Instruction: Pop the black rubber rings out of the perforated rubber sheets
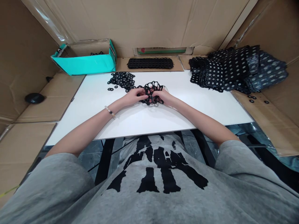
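White table [144,124]: left hand [133,97], right hand [165,96] pinching black ring mesh [153,88], grip hiding its middle.

Sheets of brown cardboard [149,25] line the walls, creased, with shiny tape along the corners, and more flat cardboard [46,99] lies beside the white tabletop [98,102]. Black legs [105,161] stand under it on a glossy grey floor [189,146] that catches reflections. The light is soft and even.
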The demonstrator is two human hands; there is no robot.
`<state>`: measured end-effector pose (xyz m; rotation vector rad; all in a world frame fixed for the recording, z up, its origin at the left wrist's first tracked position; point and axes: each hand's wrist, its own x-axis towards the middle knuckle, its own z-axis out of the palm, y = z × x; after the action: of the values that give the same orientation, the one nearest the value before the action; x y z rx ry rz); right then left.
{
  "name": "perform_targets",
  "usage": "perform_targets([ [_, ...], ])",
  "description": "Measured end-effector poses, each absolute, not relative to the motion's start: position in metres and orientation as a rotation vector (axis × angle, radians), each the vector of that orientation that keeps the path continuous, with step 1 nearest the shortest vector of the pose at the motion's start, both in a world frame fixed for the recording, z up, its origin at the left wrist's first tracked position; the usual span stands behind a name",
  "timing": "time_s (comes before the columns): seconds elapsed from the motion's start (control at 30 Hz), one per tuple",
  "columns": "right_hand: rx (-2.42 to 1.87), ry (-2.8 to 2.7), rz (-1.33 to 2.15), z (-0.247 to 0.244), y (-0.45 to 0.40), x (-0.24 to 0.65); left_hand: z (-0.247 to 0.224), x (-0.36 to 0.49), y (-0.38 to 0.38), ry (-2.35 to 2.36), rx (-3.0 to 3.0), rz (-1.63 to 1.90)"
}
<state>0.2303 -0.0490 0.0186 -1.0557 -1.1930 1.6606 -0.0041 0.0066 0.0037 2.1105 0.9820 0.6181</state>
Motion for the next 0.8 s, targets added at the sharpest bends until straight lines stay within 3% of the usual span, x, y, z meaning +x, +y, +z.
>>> perform_targets([
  [0.17, -1.029, -1.410, 1.587, 0.015, -0.049, 0.234, 0.004, -0.005, 0.007, 0.967, 2.106, 0.592],
  [0.8, -1.043, -1.421, 1.571, 0.004, -0.044, 0.239, 0.005, -0.005, 0.006, 0.988, 2.113, 0.591],
])
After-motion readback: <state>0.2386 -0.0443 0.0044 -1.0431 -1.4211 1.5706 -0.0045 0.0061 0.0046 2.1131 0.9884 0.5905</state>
